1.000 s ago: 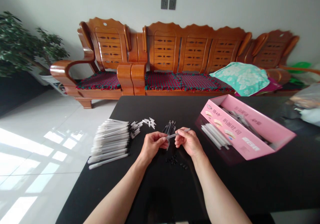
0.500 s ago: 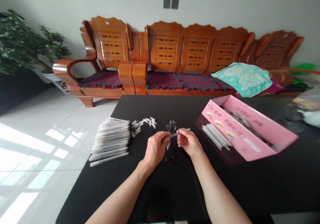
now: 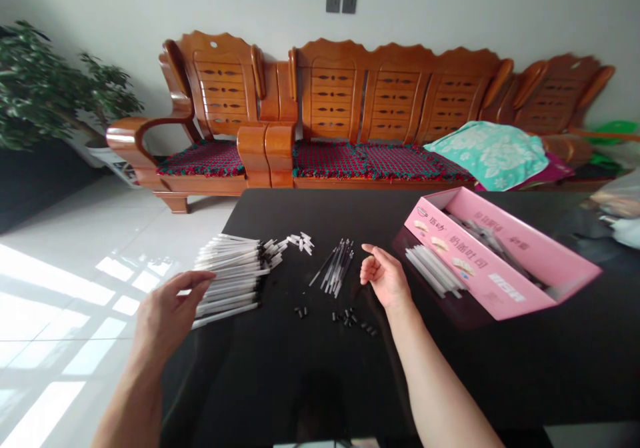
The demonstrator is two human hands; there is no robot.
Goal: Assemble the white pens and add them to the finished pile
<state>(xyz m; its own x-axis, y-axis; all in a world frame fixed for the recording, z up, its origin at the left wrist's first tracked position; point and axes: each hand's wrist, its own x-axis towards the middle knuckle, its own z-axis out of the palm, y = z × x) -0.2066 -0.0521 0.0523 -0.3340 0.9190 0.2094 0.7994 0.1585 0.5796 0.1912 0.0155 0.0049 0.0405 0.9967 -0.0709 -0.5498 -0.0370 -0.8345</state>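
My left hand [image 3: 167, 315] is closed in a pinch at the left end of a whitish pen barrel [image 3: 245, 275], just above a row of similar white pen barrels [image 3: 225, 295] with black ends. My right hand [image 3: 385, 278] hovers over the table with its index finger stretched out and the other fingers loosely curled; nothing shows in it. To its left lies a fan of thin pen refills [image 3: 337, 271]. Small black plugs [image 3: 347, 317] are scattered nearer me, and short white pen tips [image 3: 301, 242] lie farther back.
A pink box [image 3: 500, 261] with printed lettering stands on the right of the black table [image 3: 240, 381] and holds grey items. Several white tubes [image 3: 435, 271] lie against its near side. Behind the table is a wooden sofa [image 3: 333, 95] with a turquoise cloth [image 3: 493, 155].
My hands have parted. The left has swung left to the row of barrels, carrying one; the right has let go and shifted slightly right. Refills and plugs are now uncovered.
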